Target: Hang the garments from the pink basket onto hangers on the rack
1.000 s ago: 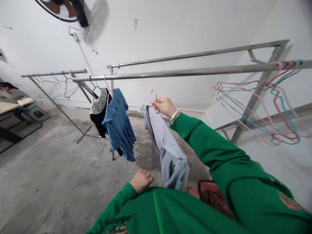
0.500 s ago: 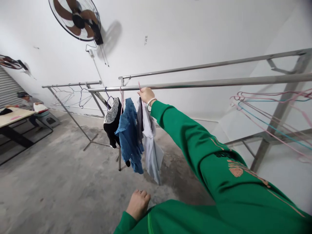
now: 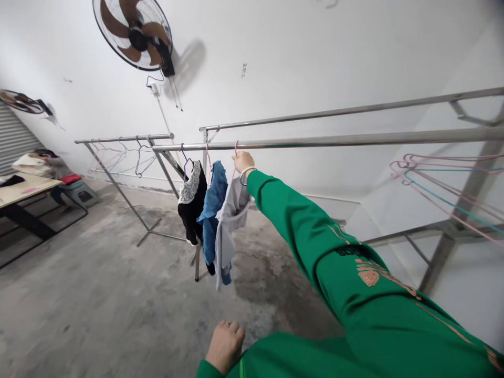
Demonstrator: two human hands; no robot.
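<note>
My right hand (image 3: 242, 160) reaches up to the steel rail (image 3: 338, 140) and is closed round the pink hanger (image 3: 235, 148) of a grey garment (image 3: 228, 220), whose hook sits over the rail. Left of it hang a blue garment (image 3: 211, 207) and a black garment with a white lace collar (image 3: 191, 202). My left hand (image 3: 225, 346) is low by my waist, fingers curled in, with nothing visible in it. Both arms are in green sleeves.
Several empty pink and blue hangers (image 3: 449, 184) hang at the rail's right end. A second rail (image 3: 354, 110) runs behind. Another rack with wire hangers (image 3: 122, 139) stands at the left. A wall fan (image 3: 134, 34) is mounted above. A table (image 3: 19, 189) stands at the far left.
My right hand lifted the grey garment on its hanger from chest height up to the rail and slid it beside the blue one. The view tilted upward; the left hand stayed low.
</note>
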